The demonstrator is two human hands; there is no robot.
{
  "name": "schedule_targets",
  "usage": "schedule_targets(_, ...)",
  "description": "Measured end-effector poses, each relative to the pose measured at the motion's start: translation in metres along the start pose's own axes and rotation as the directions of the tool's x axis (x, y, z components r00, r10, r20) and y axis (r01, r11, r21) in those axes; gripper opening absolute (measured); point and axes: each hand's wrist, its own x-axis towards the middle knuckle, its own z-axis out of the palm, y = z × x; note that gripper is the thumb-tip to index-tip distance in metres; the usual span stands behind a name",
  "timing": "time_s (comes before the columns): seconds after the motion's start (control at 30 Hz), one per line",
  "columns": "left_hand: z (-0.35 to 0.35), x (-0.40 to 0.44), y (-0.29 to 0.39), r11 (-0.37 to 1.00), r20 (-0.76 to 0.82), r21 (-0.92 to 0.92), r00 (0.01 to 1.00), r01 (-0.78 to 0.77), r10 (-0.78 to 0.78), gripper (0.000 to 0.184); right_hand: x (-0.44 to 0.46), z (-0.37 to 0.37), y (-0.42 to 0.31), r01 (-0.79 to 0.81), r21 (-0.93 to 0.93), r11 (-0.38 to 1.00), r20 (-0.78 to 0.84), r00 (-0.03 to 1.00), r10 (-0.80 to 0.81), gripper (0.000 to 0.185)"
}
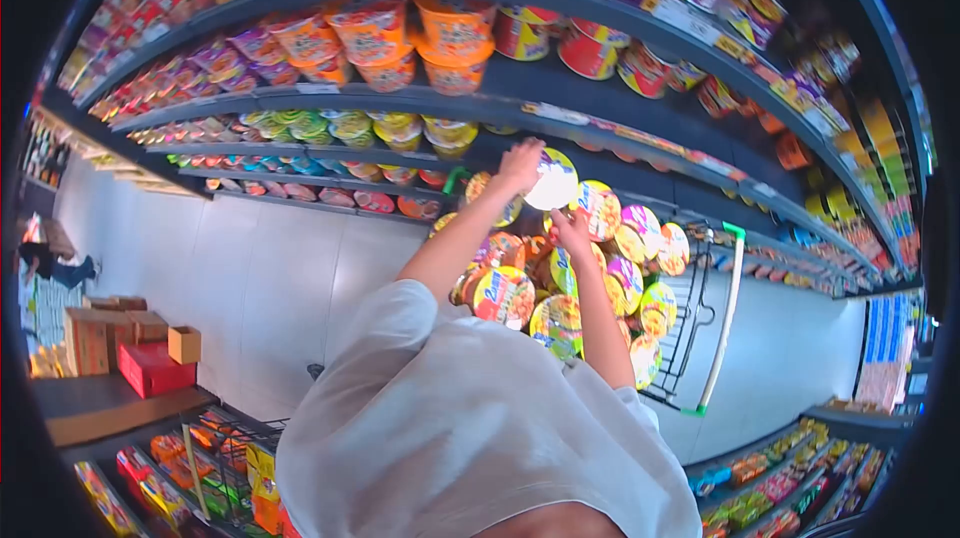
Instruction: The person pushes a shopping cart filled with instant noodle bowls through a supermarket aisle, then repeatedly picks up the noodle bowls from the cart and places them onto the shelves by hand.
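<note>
A round instant noodle cup (551, 184), its lid washed out by glare, is up at the lower shelf above a heap of cups. My left hand (520, 167) is closed around its upper left side. Against its lower edge, my right hand (573, 231) has curled fingers; its grip is partly hidden. Beside my right hand lies a red-and-yellow noodle cup (597, 210). More cups with bright lids, such as a red-and-green one (502, 297), are piled in a wire shopping cart (690, 323) in front of my body.
Shelves of noodle cups rise ahead, with orange stacked bowls (455, 43) on one level. The cart's green-and-white handle (722, 323) is at the right. Cardboard boxes (100, 338) and a red box (157, 369) stand at the left. Another wire basket (235, 463) with packets is behind me.
</note>
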Motion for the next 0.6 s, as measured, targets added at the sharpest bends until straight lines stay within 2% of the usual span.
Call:
schedule_targets(0.03, 0.002, 0.003, 0.000, 1.000, 0.048, 0.022, 0.999, 0.013, -0.014, 0.060, 0.014, -0.001, 0.012, -0.058, 0.047, 0.997, 0.041, 0.998, 0.056, 0.041)
schedule_targets(0.1, -0.016, 0.008, 0.009, 0.996, 0.327, -0.020, 0.942, 0.092, -0.080, 0.067, 0.012, -0.003, -0.001, -0.119, -0.005, 0.993, 0.104, 0.987, 0.119, 0.057)
schedule_targets(0.13, -0.012, 0.009, 0.008, 0.993, 0.285, -0.020, 0.953, 0.113, -0.103, 0.069, 0.012, -0.004, -0.008, -0.124, -0.013, 0.992, 0.155, 0.980, 0.125, 0.061)
schedule_targets(0.17, -0.004, 0.010, 0.004, 0.990, 0.239, -0.022, 0.962, 0.140, -0.131, 0.072, 0.019, -0.003, -0.002, -0.139, 0.000, 0.990, 0.133, 0.982, 0.138, 0.065)
schedule_targets(0.2, 0.000, 0.009, 0.002, 0.990, 0.191, -0.025, 0.973, 0.136, -0.129, 0.073, 0.029, -0.002, 0.013, -0.128, 0.107, 0.986, 0.143, 0.983, 0.112, 0.069)
schedule_targets(0.27, -0.006, 0.006, 0.002, 0.982, 0.148, -0.034, 0.973, 0.185, -0.178, 0.072, 0.025, 0.004, 0.008, -0.113, 0.095, 0.989, 0.095, 0.990, 0.104, 0.073)
schedule_targets(0.3, -0.014, 0.003, 0.005, 0.971, 0.154, -0.043, 0.962, 0.235, -0.226, 0.070, 0.018, 0.008, 0.002, -0.111, 0.126, 0.986, 0.059, 0.993, 0.104, 0.071)
schedule_targets(0.37, -0.007, -0.007, -0.001, 0.956, 0.065, -0.096, 0.961, 0.276, -0.270, 0.064, 0.006, 0.009, -0.009, -0.174, 0.228, 0.958, 0.090, 0.983, 0.157, 0.060)
schedule_targets(0.43, -0.013, -0.029, 0.003, 0.966, -0.031, -0.101, 0.970, 0.237, -0.242, 0.057, 0.018, 0.005, 0.010, -0.219, 0.307, 0.926, 0.171, 0.970, 0.172, 0.049)
schedule_targets(0.47, -0.017, -0.040, 0.006, 0.959, -0.040, -0.105, 0.962, 0.265, -0.270, 0.059, 0.009, 0.003, 0.008, -0.185, 0.348, 0.919, 0.249, 0.963, 0.100, 0.042)
schedule_targets(0.5, -0.018, -0.051, 0.006, 0.961, -0.044, -0.045, 0.960, 0.273, -0.275, 0.064, 0.008, 0.003, 0.010, -0.223, 0.361, 0.906, 0.290, 0.950, 0.118, 0.042)
schedule_targets(0.53, -0.002, -0.060, -0.003, 0.964, -0.125, -0.038, 0.956, 0.262, -0.265, 0.060, 0.009, 0.003, 0.013, -0.247, 0.337, 0.908, 0.289, 0.945, 0.150, 0.041)
schedule_targets(0.57, -0.037, -0.082, 0.010, 0.964, -0.054, -0.150, 0.971, 0.221, -0.232, 0.056, 0.027, -0.006, 0.031, -0.254, 0.321, 0.912, 0.449, 0.889, 0.089, 0.044)
schedule_targets(0.6, -0.050, -0.096, 0.020, 0.942, -0.059, -0.170, 0.952, 0.288, -0.302, 0.053, 0.018, 0.004, 0.023, -0.281, 0.297, 0.913, 0.351, 0.921, 0.169, 0.046)
